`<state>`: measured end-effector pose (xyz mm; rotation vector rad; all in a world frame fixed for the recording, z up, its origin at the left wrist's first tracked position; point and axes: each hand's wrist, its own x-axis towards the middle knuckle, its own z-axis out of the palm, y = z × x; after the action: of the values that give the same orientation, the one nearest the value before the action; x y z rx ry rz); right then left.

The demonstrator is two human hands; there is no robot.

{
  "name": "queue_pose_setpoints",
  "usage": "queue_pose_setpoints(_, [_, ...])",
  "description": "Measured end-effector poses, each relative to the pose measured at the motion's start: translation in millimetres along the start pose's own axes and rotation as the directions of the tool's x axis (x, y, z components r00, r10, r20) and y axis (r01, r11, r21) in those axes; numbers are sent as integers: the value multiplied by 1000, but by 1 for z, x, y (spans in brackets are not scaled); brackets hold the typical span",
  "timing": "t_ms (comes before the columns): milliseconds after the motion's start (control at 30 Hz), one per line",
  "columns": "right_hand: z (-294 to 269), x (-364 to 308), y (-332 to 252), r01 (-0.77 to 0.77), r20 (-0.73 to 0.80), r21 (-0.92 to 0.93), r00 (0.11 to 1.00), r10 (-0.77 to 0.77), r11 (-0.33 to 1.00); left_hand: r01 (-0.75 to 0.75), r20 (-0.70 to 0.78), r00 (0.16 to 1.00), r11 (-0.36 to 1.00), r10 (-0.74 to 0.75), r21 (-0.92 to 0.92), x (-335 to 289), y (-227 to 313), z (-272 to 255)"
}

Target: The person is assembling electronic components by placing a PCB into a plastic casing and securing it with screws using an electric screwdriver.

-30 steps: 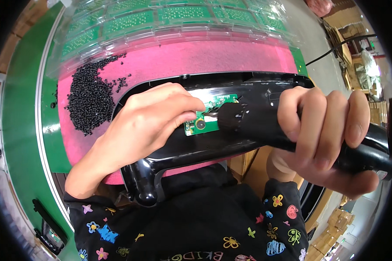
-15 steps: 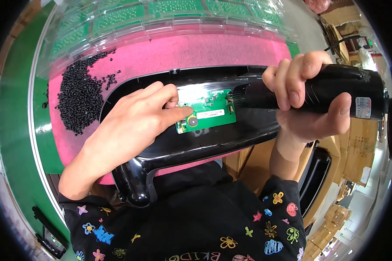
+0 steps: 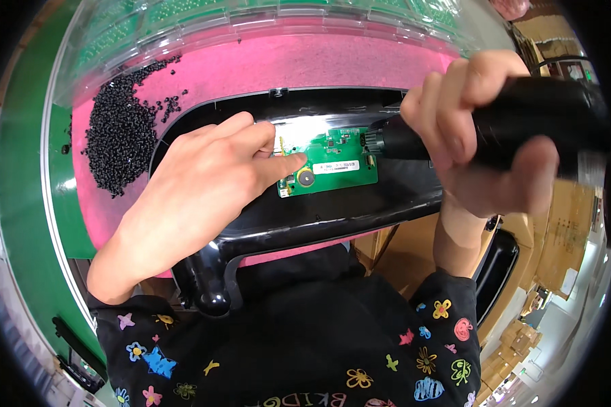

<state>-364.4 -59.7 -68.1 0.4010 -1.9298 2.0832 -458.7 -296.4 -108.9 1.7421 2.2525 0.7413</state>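
Observation:
My left hand point(image 3: 207, 166) has its fingers curled, and its thumb lies on the left part of a green circuit board point(image 3: 343, 180), holding it. The board carries a round buzzer-like part point(image 3: 306, 178) and a white label. It lies inside a long glossy black plastic shell point(image 3: 285, 234) with a stub toward me. My right hand point(image 3: 455, 112), somewhat blurred, is wrapped round a black electric screwdriver point(image 3: 523, 112) held nearly level. The screwdriver's nose is at the board's right edge; whether the bit touches a screw cannot be seen.
A heap of small black screws point(image 3: 119, 139) sits on the pink mat point(image 3: 210, 74) at left. Clear plastic trays point(image 3: 251, 28) with green boards line the far side. Cardboard boxes point(image 3: 417, 251) and another black shell point(image 3: 499, 268) are at right. A cable point(image 3: 557, 61) runs behind the screwdriver.
The whole view has shifted slightly. My right hand and the screwdriver have moved a little away from me and tilted, with blur on the hand. My left thumb stays on the board.

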Motion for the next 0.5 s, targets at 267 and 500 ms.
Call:
queue_pose_setpoints(267, [22, -2, -20, -16, -115, 68, 993, 24, 998, -55, -23, 998, 998, 55, 16, 2, -5, -3])
queue_pose_setpoints(500, [32, 15, -18, 115, 25, 340, 991, -131, 933, -224, -436, 897, 924, 70, -312, 3, -21, -23])
